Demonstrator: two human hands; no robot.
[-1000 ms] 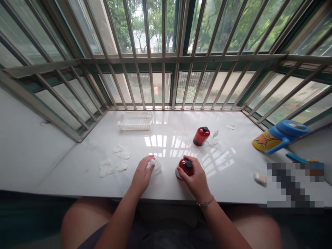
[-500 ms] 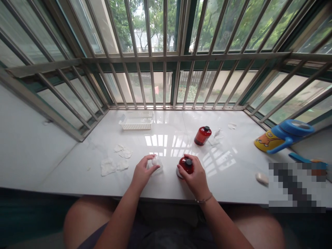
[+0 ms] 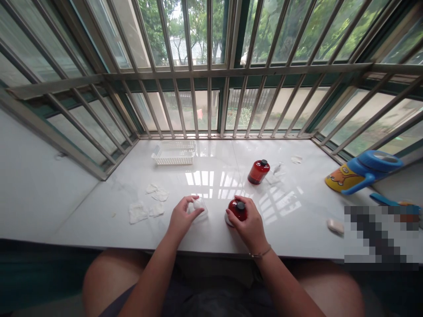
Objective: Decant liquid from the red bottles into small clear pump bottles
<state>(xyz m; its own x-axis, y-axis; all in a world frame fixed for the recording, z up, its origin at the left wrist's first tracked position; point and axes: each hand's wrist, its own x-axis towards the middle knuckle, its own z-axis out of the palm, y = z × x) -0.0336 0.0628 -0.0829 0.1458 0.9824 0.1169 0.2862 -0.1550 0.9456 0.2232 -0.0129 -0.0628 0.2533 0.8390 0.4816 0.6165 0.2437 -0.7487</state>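
Observation:
My left hand (image 3: pixel 187 212) curls its thumb and fingers around a small clear container (image 3: pixel 202 210) with a whitish top, which is at the white counter's surface. The exact kind of container is hard to make out. To its right, my right hand (image 3: pixel 249 219) grips a rounded red bottle (image 3: pixel 235 208) with a black cap, and a pale label shows at its side. The fingers cover part of this bottle. Farther back stands a second red bottle (image 3: pixel 258 172) with a black cap, apart from both hands.
A white perforated basket (image 3: pixel 174 154) sits at the back left. Crumpled tissue pieces (image 3: pixel 138 212) lie left of my left hand. A clear item with a whitish tip (image 3: pixel 277 168) is beside the rear bottle. Toward the right are a blue-and-yellow cup (image 3: pixel 361 172) and a beige object (image 3: pixel 335 226).
Both hands keep their holds in nearly the same place. Only the camera view has shifted slightly.

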